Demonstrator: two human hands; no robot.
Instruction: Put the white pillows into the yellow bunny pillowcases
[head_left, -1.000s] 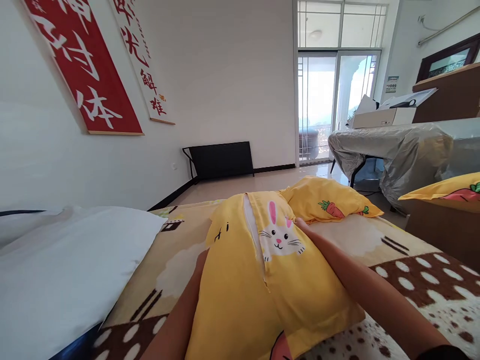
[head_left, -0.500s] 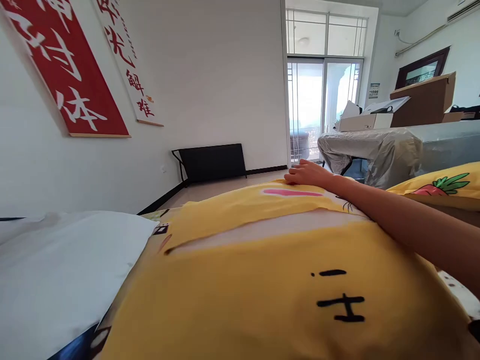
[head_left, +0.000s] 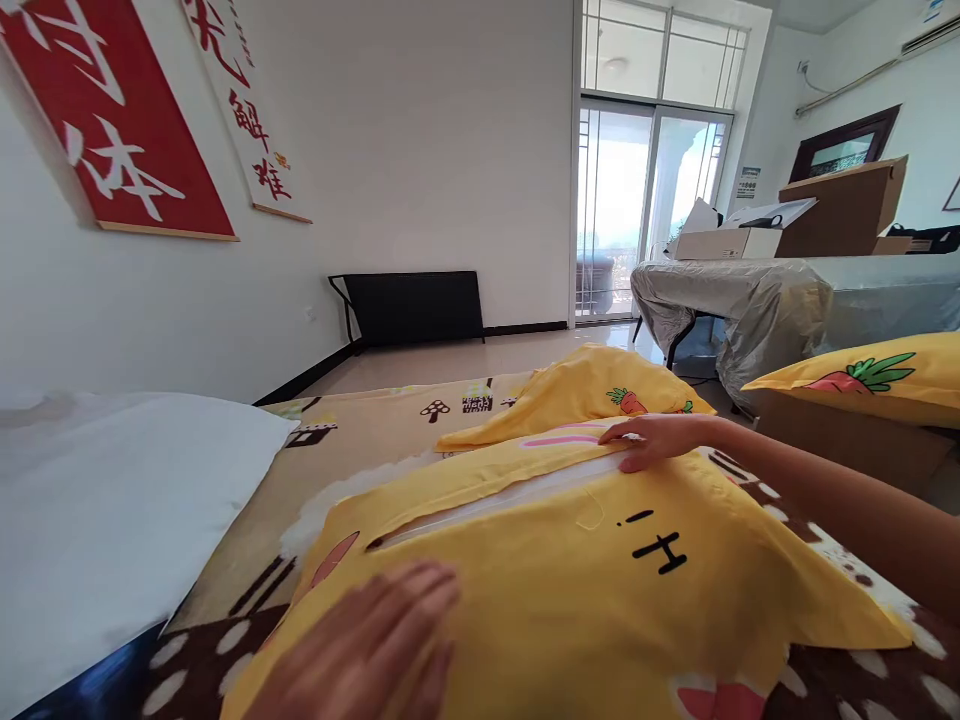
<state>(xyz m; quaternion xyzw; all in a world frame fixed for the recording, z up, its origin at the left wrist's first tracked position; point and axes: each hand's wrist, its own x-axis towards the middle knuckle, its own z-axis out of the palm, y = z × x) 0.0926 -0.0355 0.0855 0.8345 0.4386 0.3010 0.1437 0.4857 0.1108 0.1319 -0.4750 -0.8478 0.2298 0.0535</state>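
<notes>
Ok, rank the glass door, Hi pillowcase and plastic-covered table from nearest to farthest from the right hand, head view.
1. Hi pillowcase: under the right hand.
2. Plastic-covered table: beyond the hand, toward the right.
3. Glass door: at the back of the room.

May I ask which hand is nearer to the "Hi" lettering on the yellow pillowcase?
Right: the right hand is on the pillowcase just beyond the lettering; the left hand is farther away, to the lettering's left.

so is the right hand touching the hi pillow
Touching: the head view shows the right hand resting on the hi pillow, at the right end of its slit.
</notes>
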